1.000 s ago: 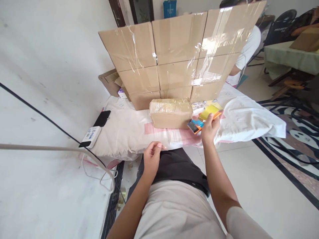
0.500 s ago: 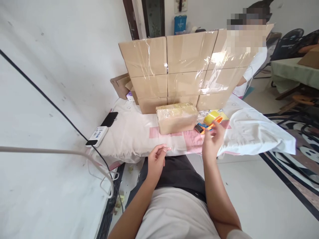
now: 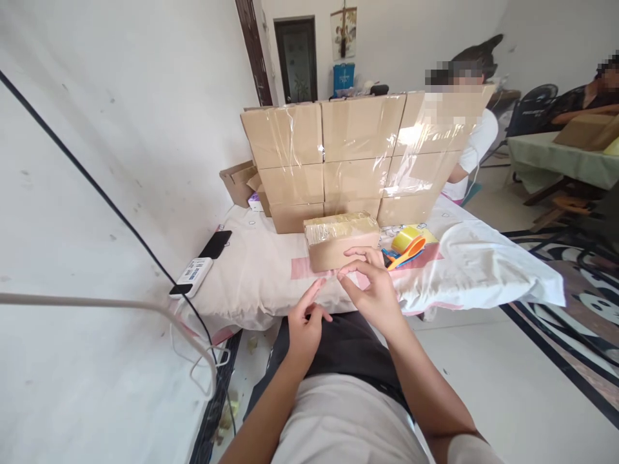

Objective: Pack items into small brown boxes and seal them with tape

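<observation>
Where the white wall meets the cloth-covered surface [image 3: 256, 270], a black phone [image 3: 215, 244] and a white power bank [image 3: 191, 272] lie at the far left edge, with a black cable [image 3: 97, 193] running along the wall beside them. Toward the middle, the left hand [image 3: 305, 322] hovers at the near edge of the surface, its fingers [image 3: 309, 298] loosely apart and holding nothing, the forefinger pointing up toward the small taped box [image 3: 341, 240]. That box sits on the cloth just in front of a stack of cardboard boxes wrapped in clear film [image 3: 358, 151]. The right hand [image 3: 372, 287] is close beside the left, its fingers [image 3: 355, 252] spread and curled, the tips just at the front face of the small box; whether they touch it I cannot tell. Just right of the box lies an orange tape dispenser with a yellow roll [image 3: 406, 245]. Further right, a crumpled white sheet [image 3: 488, 264] hangs off the surface, and a person in a white shirt [image 3: 476, 145] sits behind the stack.
</observation>
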`<action>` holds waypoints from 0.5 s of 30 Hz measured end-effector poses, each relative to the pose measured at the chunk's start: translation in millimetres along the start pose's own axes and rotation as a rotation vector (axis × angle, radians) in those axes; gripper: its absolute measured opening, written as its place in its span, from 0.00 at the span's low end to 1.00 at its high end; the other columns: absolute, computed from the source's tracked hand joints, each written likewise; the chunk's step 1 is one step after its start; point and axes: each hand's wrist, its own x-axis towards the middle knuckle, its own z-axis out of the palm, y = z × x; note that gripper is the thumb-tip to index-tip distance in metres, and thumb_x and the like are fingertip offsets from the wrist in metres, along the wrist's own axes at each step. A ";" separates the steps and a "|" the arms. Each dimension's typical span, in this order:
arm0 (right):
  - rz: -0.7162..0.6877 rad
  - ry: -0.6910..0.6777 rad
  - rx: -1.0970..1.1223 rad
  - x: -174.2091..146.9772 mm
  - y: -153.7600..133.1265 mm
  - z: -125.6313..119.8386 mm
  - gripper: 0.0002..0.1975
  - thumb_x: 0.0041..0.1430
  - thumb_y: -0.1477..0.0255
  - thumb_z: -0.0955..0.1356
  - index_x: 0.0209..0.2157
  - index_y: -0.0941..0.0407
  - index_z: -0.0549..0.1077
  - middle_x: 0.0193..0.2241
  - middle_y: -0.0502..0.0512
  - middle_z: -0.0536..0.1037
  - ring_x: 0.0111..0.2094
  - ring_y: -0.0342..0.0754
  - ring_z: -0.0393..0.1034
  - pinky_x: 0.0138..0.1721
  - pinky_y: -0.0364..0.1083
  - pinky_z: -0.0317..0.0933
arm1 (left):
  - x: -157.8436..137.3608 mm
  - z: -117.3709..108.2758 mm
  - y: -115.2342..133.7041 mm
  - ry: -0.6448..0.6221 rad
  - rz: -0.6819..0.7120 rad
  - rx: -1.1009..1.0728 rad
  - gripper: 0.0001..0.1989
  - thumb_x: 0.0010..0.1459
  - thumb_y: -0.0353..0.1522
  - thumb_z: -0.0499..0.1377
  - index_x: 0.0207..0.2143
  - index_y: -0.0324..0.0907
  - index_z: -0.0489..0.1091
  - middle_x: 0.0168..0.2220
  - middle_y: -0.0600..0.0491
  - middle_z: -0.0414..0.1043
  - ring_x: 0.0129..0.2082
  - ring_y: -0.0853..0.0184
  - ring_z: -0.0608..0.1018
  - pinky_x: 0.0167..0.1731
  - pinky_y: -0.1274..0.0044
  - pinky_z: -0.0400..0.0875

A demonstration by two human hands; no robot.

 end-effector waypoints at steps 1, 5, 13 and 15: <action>0.002 -0.002 0.032 4.4 -2.6 -3.3 0.04 0.59 0.73 0.69 0.30 0.52 0.77 0.46 0.56 0.75 0.53 0.56 0.67 0.57 0.57 0.57 | 1.7 -0.9 0.6 0.011 -0.025 -0.050 0.31 0.53 0.27 0.56 0.61 0.44 0.68 0.53 0.43 0.78 0.22 0.72 0.77 0.35 0.74 0.75; -0.013 0.003 0.095 25.0 -15.3 -19.8 0.04 0.60 0.71 0.69 0.31 0.52 0.76 0.45 0.56 0.73 0.53 0.55 0.67 0.58 0.56 0.56 | 14.1 -21.5 -7.7 0.203 -0.142 -0.247 0.28 0.51 0.31 0.60 0.56 0.40 0.69 0.47 0.43 0.81 0.22 0.72 0.76 0.33 0.75 0.74; 0.243 -0.335 0.046 138.9 25.1 -14.5 0.06 0.52 0.68 0.70 0.27 0.56 0.76 0.43 0.56 0.77 0.47 0.53 0.70 0.51 0.50 0.61 | 21.5 -42.8 -28.7 0.362 -0.149 -0.477 0.12 0.52 0.40 0.60 0.25 0.43 0.62 0.19 0.55 0.71 0.17 0.72 0.69 0.18 0.81 0.63; 0.398 -0.361 -0.034 165.4 49.7 1.2 0.05 0.52 0.69 0.70 0.29 0.57 0.76 0.32 0.53 0.77 0.37 0.49 0.70 0.40 0.46 0.62 | 18.3 -34.2 -30.4 0.338 -0.154 -0.478 0.12 0.53 0.40 0.60 0.25 0.44 0.61 0.18 0.56 0.69 0.17 0.72 0.68 0.17 0.81 0.62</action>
